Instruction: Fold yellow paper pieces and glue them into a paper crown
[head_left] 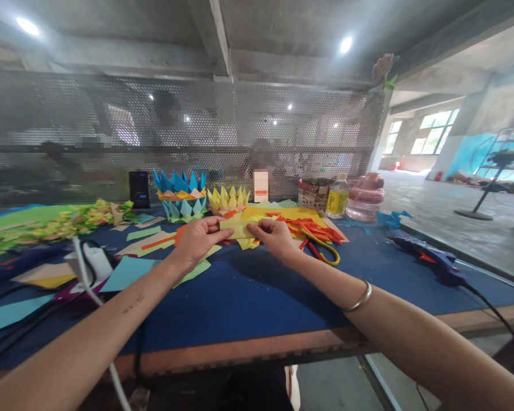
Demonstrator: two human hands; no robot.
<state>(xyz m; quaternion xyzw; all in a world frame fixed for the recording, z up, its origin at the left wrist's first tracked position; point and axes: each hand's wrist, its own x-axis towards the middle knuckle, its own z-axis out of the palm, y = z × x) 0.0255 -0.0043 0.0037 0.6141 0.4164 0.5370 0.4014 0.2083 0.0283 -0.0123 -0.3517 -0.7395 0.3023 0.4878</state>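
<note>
While pinching a pale yellow paper strip (pixel 239 229) at its left end in the left hand (pixel 202 237) and at its right end in the right hand (pixel 276 235), gripping narrowly on both sides between thumb and fingers; pressing both thumbs onto the near face and leaving the middle of the strip showing between them; holding it above the blue tabletop (pixel 261 302), in front of the yellow paper crown (pixel 228 200) and just left of the orange paper strips (pixel 323 231).

Seeing a yellow label on the clear plastic bottle (pixel 337 198), bearing dark print too small to read; seeing an upright lit phone screen (pixel 261 184) with faint lines and a reddish band, likewise too small to make out; showing small dark marks on the left forearm (pixel 143 285), too blurred to read; wearing a silver bangle (pixel 363 298) on the right forearm (pixel 402 314).

Having yellow-handled scissors (pixel 334 251) lying near the right hand, beside the orange strips; seeing a woven basket (pixel 313 194) standing just left of the bottle; seeing a blue paper crown (pixel 180 182) stacked left of the yellow one.
</note>
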